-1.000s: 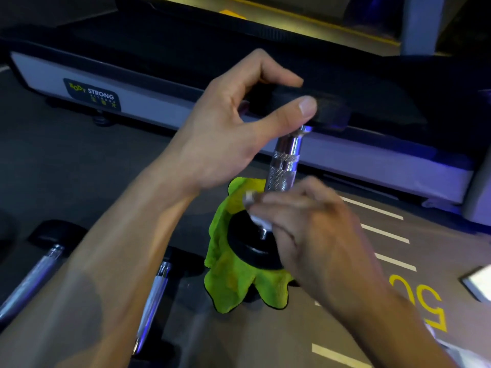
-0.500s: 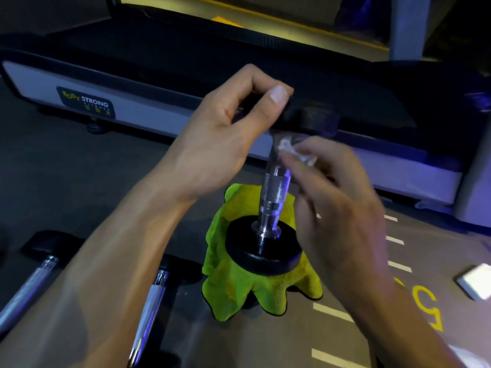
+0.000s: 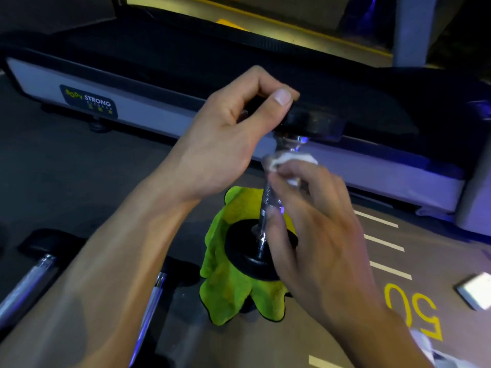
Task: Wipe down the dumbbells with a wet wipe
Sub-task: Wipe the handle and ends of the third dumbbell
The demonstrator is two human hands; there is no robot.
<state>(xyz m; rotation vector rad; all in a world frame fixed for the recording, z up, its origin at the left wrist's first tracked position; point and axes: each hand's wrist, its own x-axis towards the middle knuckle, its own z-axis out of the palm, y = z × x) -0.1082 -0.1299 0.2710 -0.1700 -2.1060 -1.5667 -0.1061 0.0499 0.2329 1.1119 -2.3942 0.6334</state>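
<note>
A dumbbell [image 3: 268, 197] stands on end, its lower black head [image 3: 244, 251] resting on a green cloth [image 3: 228, 288]. My left hand [image 3: 228, 139] grips the upper black head [image 3: 313, 123] and steadies it. My right hand [image 3: 313, 221] holds a white wet wipe [image 3: 287, 160] wrapped round the chrome handle just under the upper head. My right fingers hide much of the handle's right side.
Two more dumbbells lie on the floor at lower left, one [image 3: 29, 277] and another [image 3: 151, 301]. A treadmill [image 3: 132, 102] runs across the back. White floor lines [image 3: 382, 243] and a yellow number [image 3: 414, 312] mark the right; a white pack [image 3: 475, 289] lies at far right.
My right hand slid the wipe from the bottom of the handle up to just under the upper head. The left hand kept its grip on top.
</note>
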